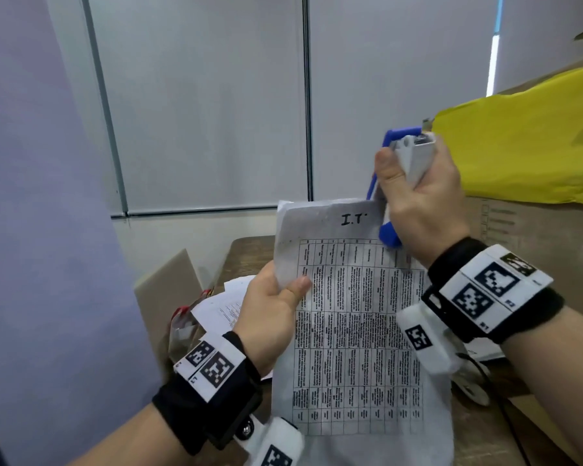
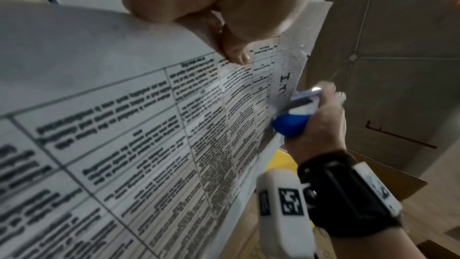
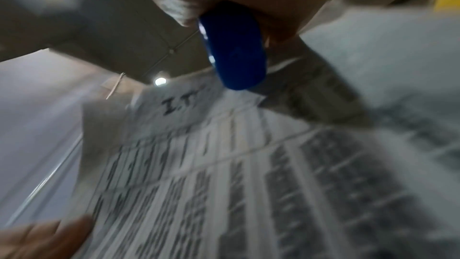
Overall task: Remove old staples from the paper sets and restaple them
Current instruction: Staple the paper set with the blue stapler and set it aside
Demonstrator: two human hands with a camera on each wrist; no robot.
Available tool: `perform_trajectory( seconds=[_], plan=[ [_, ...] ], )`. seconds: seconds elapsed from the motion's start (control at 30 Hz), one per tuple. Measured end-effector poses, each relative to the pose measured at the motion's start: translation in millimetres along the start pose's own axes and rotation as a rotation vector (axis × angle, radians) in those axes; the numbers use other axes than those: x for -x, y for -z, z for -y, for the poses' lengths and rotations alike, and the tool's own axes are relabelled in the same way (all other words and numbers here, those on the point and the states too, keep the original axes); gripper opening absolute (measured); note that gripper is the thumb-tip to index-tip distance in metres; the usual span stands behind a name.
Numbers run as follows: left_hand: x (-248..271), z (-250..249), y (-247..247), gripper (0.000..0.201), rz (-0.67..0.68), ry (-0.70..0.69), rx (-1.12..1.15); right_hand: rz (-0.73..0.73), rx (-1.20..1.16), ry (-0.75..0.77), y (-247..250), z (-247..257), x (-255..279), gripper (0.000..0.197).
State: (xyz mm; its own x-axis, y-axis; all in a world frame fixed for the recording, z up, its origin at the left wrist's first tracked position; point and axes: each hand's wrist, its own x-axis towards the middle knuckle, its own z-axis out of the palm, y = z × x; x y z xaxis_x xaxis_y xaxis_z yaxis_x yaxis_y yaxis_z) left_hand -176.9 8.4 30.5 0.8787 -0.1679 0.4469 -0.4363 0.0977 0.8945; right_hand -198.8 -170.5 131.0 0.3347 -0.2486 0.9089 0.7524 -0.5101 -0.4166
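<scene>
Nearest, one paper set [image 1: 357, 331] stands upright in the air, pinched at its left edge by the left hand [image 1: 270, 307] — thumb in front, fingers behind. One blue-and-white stapler [image 1: 398, 183], wrapped in the right hand [image 1: 424, 210], bites the top right corner beside the handwritten "I.T". To staple well, I judge: keep the sheets squared, seat the corner fully, squeeze firmly once. More loose papers [image 1: 223, 304] lie on the table behind — count unclear.

Stapler [image 1: 405, 169] mouth — behind paper set [image 1: 357, 331] corner
</scene>
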Motion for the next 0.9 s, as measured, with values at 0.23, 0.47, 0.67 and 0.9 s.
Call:
perform_trajectory(
  seconds=[0.23, 0.47, 0.67, 0.9],
  plan=[
    [4, 4, -10, 0.023, 0.003, 0.021, 0.018, -0.035, 0.102, 0.010, -15, 0, 1, 0.020],
    [-1, 24, -12, 0.023, -0.038, 0.193, 0.013, 0.123, 0.131, -0.297, -29, -20, -2, 0.027],
    [-19, 39, -2, 0.018, -0.074, 0.208, -0.066, 0.100, 0.128, -0.266, -14, -39, 17, 0.019],
    [-35, 81, 44, 0.022, -0.253, 0.383, -0.111, 0.216, 0.304, -0.280, 19, -55, 48, 0.020]
  ],
)
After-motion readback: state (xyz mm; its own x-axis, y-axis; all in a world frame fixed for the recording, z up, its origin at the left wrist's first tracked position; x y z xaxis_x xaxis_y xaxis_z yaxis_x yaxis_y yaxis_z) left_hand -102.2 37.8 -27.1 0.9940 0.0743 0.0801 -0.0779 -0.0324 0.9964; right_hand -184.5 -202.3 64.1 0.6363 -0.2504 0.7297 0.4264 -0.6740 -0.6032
